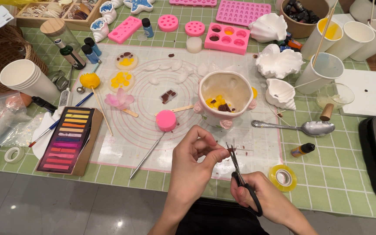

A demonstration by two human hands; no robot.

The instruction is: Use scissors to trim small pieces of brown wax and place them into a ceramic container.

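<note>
At the lower centre of the frame the person's right hand [257, 198] grips a pair of small black-handled scissors [241, 178], fingers clenched through the loops, the narrow blades pointing up and away. The left hand [192, 163] pinches a tiny dark brown chip [231, 150] between thumb and fingertips, right at the blade tips, so the piece being snipped sits just above the near edge of the translucent silicone work mat [122, 139] with its printed pink circles.

To do this cut well, it seems wise to keep the chip close to the blade tips, where the small scissors give most control, and to keep the fingertips of the left hand behind the cutting line. Working low over the mat would likely let the fragments drop where other brown crumbs already lie, rather than onto the green checked tablecloth [327, 174].

Beyond the hands, in the middle of the frame, stands a cream ceramic cup with small pink roses [223, 93], holding yellow and brown pieces. Left of it a round pink silicone mould [166, 120] rests on the mat, with a thin metal stirring rod [146, 156] lying slantwise below it. A silver spoon [301, 127] lies right of the cup, a roll of yellow tape [283, 177] sits near the right hand, and a box of coloured pastel sticks [68, 139] lies at the left.
</note>
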